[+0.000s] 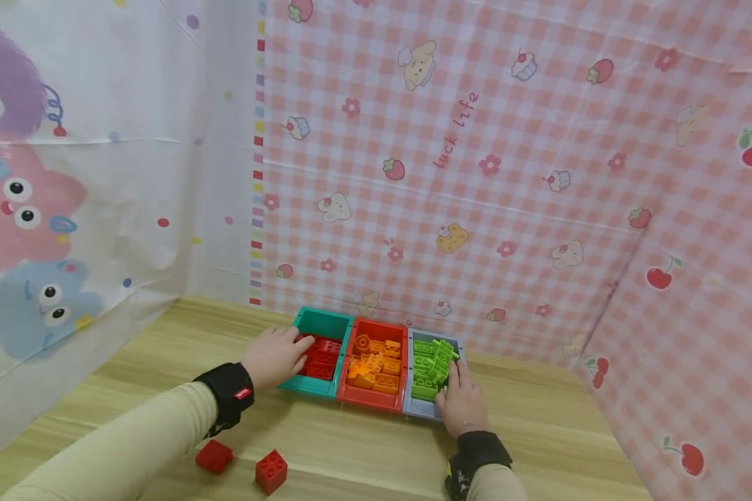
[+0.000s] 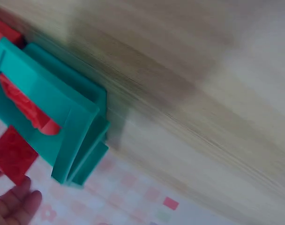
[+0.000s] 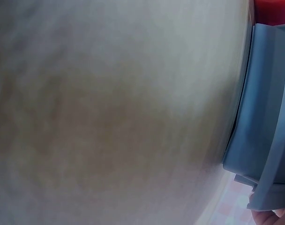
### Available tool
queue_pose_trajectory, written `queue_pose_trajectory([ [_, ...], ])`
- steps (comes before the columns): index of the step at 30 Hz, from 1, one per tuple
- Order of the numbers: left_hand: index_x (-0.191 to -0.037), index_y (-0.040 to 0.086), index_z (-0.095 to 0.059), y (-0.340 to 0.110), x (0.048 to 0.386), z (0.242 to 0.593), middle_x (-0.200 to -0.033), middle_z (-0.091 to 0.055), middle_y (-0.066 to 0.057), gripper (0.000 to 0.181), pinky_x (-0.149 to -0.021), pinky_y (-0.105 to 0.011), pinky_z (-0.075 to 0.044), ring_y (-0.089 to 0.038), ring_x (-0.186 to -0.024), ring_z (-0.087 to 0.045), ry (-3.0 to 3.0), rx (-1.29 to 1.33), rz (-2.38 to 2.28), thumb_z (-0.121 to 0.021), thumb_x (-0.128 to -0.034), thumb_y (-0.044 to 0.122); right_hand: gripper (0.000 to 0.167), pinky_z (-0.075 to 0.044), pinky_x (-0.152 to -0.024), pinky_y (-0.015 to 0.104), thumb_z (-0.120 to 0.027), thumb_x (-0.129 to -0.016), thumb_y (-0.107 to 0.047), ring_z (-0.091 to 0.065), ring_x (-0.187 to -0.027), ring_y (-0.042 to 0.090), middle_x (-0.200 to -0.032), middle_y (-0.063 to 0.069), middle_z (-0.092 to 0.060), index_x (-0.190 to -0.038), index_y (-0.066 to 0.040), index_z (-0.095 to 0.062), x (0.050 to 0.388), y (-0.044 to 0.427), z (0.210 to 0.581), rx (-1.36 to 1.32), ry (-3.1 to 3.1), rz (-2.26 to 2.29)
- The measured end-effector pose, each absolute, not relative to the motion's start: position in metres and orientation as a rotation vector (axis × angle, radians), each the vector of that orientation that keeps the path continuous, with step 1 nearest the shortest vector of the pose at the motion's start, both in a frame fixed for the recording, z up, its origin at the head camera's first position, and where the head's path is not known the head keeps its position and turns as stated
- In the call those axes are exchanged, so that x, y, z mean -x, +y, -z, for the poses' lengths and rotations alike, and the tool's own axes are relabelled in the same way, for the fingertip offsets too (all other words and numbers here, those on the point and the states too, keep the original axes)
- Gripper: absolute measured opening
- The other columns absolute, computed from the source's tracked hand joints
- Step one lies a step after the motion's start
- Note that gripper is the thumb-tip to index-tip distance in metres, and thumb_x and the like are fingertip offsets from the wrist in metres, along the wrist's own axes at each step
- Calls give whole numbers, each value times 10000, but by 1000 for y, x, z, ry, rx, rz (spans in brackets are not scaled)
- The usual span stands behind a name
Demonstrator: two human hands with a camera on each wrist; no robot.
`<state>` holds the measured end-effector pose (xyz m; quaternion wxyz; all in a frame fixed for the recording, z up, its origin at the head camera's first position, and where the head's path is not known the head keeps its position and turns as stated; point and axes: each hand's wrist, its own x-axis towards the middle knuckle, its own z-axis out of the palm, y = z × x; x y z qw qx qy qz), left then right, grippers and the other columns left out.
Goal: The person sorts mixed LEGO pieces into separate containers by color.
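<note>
My left hand [image 1: 274, 358] is over the teal bin [image 1: 293, 383], which holds red toy building bricks [image 1: 322, 362]. In the left wrist view its fingers [image 2: 29, 206] pinch a red brick [image 2: 13, 154] beside the bin's rim. At the grey bin [image 1: 421, 408] of green bricks [image 1: 424, 363], my right hand [image 1: 464, 406] reaches over the right front corner. The right wrist view catches only a few fingertips [image 3: 269, 217] by that bin's corner; whether they grip anything is hidden.
Between those bins stands a red bin [image 1: 370, 399] with orange bricks [image 1: 385, 365]. Two loose red bricks, one lying [image 1: 214, 456] and one standing [image 1: 271, 472], are on the wooden table [image 1: 351, 452] at the front left. Patterned cloth [image 1: 363, 160] hangs behind and at both sides.
</note>
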<state>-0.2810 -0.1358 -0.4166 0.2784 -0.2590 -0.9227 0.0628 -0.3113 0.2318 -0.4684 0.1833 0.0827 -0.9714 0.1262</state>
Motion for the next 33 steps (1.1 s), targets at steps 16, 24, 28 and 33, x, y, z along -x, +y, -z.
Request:
queue_pose_trajectory([
  [16,-755,99,-616,-129,292,431,-900,-570,-105,296,-1061,-544,-138,-310,-994,-503,-2491,546,-563,-627,-865,373,627,-393,-877,534,-512,-885,-210,-458,-1067,439,-1464,200,-274,-1430,14,-295,316,226,473,-224,-2728,-396],
  [24,-1019,45,-665,-134,291,433,-974,-609,-105,243,-997,-587,-241,-309,-1029,-541,-2586,609,-285,-579,-913,246,626,-376,-911,522,-516,-891,-214,-443,-1116,435,-1466,207,-272,-1427,23,-295,313,232,473,-214,-2745,-376],
  [28,-1006,70,-641,-148,272,428,-943,-584,-84,158,-922,-577,-334,-302,-982,-561,-2543,702,-128,-602,-896,177,627,-369,-918,527,-511,-892,-211,-438,-1123,443,-1463,219,-269,-1424,36,-290,311,231,474,-230,-2753,-372],
  [33,-765,136,-560,-172,230,420,-732,-453,30,136,-679,-400,-429,-163,-666,-503,-2532,812,-44,-659,-849,179,633,-382,-894,543,-501,-888,-201,-437,-1107,460,-1466,223,-255,-1426,44,-278,313,232,475,-251,-2747,-398],
])
